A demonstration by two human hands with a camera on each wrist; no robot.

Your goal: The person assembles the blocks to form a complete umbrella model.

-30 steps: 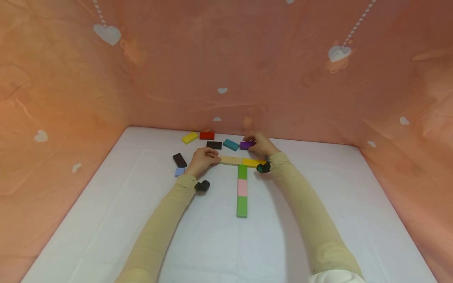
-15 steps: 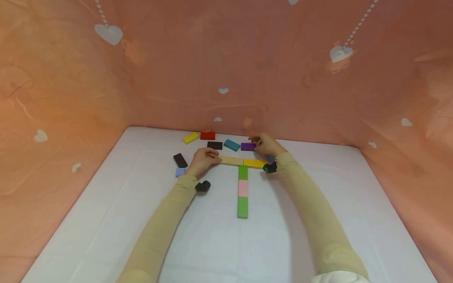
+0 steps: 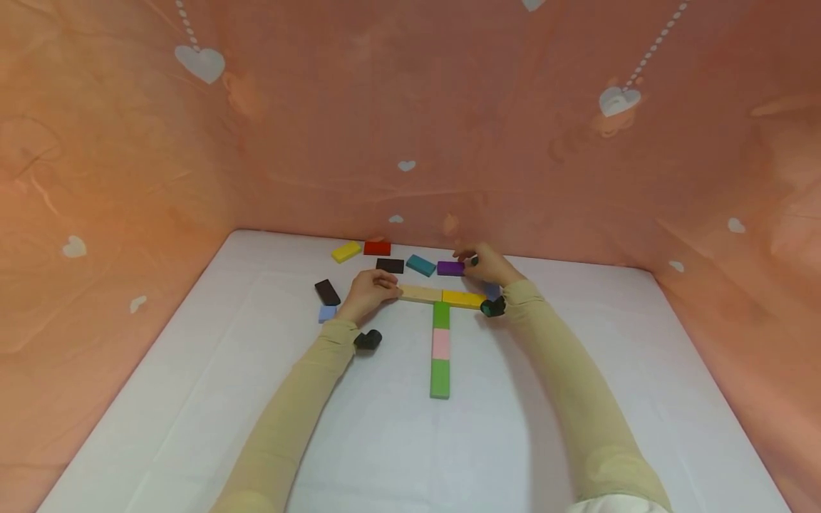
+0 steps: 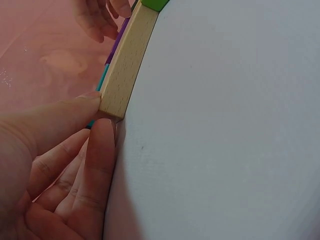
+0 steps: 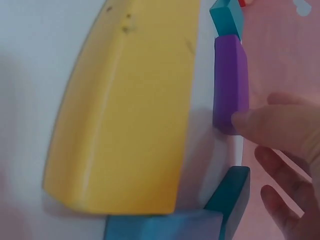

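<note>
My left hand (image 3: 370,292) has fingertips at the left end and back corner of a plain wooden block (image 3: 420,293). In the left wrist view that block's grain shows clearly. My right hand (image 3: 487,263) has its thumb on the right end of a purple block (image 5: 231,82), its other fingers spread behind. A yellow-orange block (image 3: 463,299) meets the wooden one end to end. Below their joint runs a column of a green block (image 3: 441,315), a pink block (image 3: 440,344) and another green block (image 3: 440,377).
Behind lie a teal block (image 3: 420,265), dark block (image 3: 390,266), red block (image 3: 377,248) and yellow block (image 3: 346,251). At left are another dark block (image 3: 327,292) and a light blue block (image 3: 327,313). By my right wrist are a blue block (image 5: 165,227) and a teal block (image 5: 235,192).
My right hand has shifted slightly right along the purple block, uncovering more of it; the block stays in place. My left hand keeps its place at the wooden block.
</note>
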